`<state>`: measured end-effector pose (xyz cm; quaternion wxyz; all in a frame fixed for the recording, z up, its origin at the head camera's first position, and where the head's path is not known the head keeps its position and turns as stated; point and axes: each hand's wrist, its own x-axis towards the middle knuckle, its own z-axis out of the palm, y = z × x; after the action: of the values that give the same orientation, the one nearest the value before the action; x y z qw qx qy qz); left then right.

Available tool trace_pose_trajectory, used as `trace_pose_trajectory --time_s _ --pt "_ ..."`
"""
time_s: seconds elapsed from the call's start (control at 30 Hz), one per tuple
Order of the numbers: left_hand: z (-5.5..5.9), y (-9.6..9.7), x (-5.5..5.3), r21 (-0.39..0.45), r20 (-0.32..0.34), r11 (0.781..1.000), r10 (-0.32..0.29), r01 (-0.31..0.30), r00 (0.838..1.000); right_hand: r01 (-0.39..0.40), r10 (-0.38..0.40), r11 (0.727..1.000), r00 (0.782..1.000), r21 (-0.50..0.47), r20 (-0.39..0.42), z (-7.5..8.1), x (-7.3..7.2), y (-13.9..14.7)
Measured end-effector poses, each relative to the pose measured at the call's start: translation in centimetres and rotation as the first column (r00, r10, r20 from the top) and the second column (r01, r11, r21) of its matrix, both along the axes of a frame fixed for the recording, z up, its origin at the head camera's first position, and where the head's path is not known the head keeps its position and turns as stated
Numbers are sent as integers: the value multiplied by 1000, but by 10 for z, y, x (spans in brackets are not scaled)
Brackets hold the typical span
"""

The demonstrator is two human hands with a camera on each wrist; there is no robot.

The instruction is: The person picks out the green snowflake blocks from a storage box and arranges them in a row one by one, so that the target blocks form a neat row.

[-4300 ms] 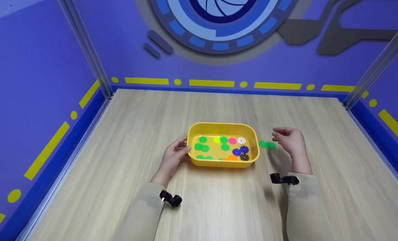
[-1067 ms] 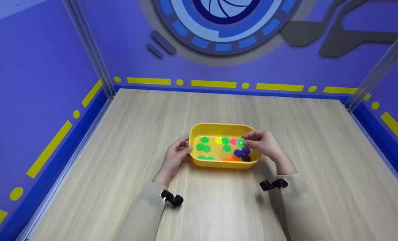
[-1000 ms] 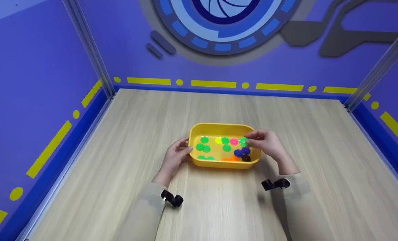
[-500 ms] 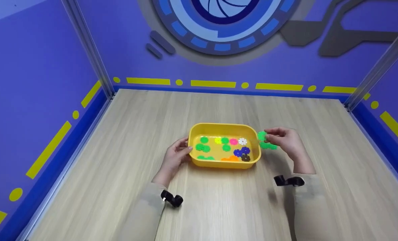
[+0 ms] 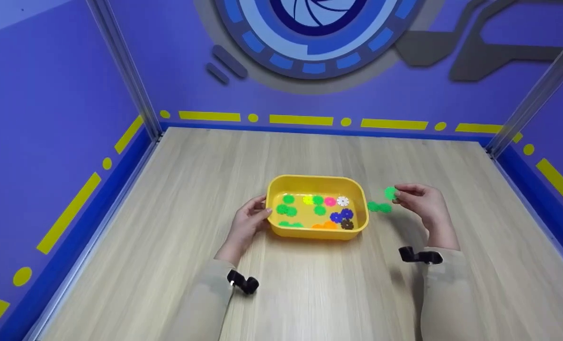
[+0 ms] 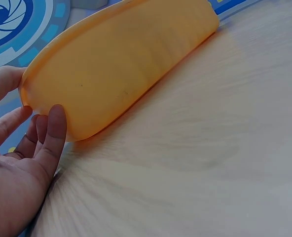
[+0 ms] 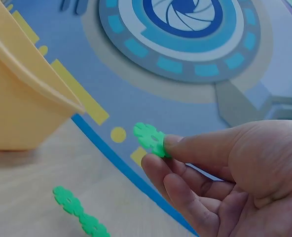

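Observation:
In the head view my left hand (image 5: 248, 225) holds the left end of a yellow plastic tub (image 5: 317, 233), thumb at the rim and fingers against the outer wall (image 6: 111, 69). Inside lie notched snowflake discs: several green, plus yellow, pink, white (image 5: 342, 201), blue, orange and brown (image 5: 347, 224) ones. To the right of the tub, my right hand (image 5: 425, 206) pinches a green snowflake disc (image 7: 148, 138) between thumb and fingers, raised above the table. Below it, two more green discs (image 5: 379, 207) lie end to end on the table beside the tub's right wall.
The wood-grain table (image 5: 205, 180) is enclosed by blue printed panels (image 5: 49, 118) at the back and sides. Metal posts (image 5: 125, 66) stand at the rear corners. Each sleeve carries a black wrist mount (image 5: 421, 256).
My right hand has lifted the green disc out of the tub and carried it right, past the two green discs on the table. My left hand keeps its hold on the tub.

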<state>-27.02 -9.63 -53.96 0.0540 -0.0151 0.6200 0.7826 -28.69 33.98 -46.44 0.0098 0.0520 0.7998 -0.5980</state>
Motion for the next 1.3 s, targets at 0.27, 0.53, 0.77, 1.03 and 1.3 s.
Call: trace_pose_trajectory --time_s 0.27,0.53,0.77,1.03,1.3 --pt "0 1 -1 13 1 1000 10 -10 1000 44 -42 998 998 -42 51 -10 1 15" --pt "0 1 0 23 -8 1000 3 -2 1000 61 -58 998 993 -25 107 -21 -2 19" --pt "0 1 0 22 -9 1000 0 1 1000 85 -98 992 986 97 137 -27 -4 22" --pt "0 1 0 22 -15 1000 -2 2 1000 84 -101 990 983 111 152 -32 -3 20" --pt "1 1 1 23 -2 1000 4 -4 1000 69 -93 982 987 177 130 -34 -2 20"
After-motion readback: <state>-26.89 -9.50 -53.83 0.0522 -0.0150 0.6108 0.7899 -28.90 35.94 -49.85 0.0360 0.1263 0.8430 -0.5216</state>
